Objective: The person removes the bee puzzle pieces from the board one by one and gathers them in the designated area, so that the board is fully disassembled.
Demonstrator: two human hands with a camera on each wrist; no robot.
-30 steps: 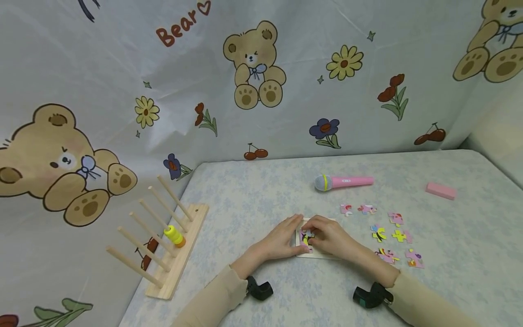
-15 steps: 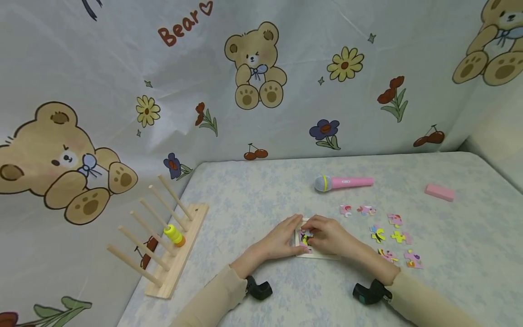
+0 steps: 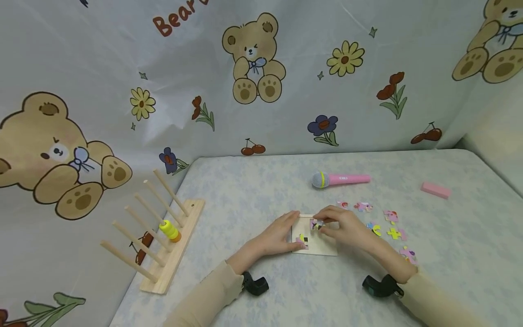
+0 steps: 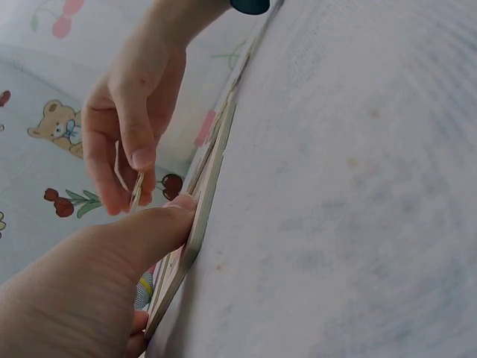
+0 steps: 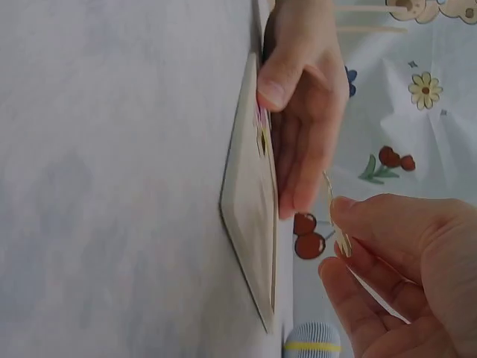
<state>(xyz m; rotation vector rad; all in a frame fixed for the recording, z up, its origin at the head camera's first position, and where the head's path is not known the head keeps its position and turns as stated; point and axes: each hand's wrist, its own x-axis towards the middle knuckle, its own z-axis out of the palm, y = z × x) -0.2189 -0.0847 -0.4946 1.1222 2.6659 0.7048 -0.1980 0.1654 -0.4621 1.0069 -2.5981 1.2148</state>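
A pale wooden puzzle tray lies on the table between my hands. My left hand rests along its left side with long, fairly straight fingers, the thumb lying on the near-left part. By that thumb, one pink, yellow and black puzzle piece sits in the tray's near-left corner. My right hand pinches another puzzle piece between thumb and fingertips, above the tray and apart from it. From the left wrist view, the held piece shows edge-on below the right thumb.
Several loose puzzle pieces lie right of the tray, some partly behind my right forearm. A pink toy microphone and a pink block lie farther back. At the left stands a wooden peg rack with yellow and orange beads.
My right hand has risen off the tray and shifted right with a puzzle piece in its fingers, uncovering more of the tray. My left hand stays at the tray's left side.
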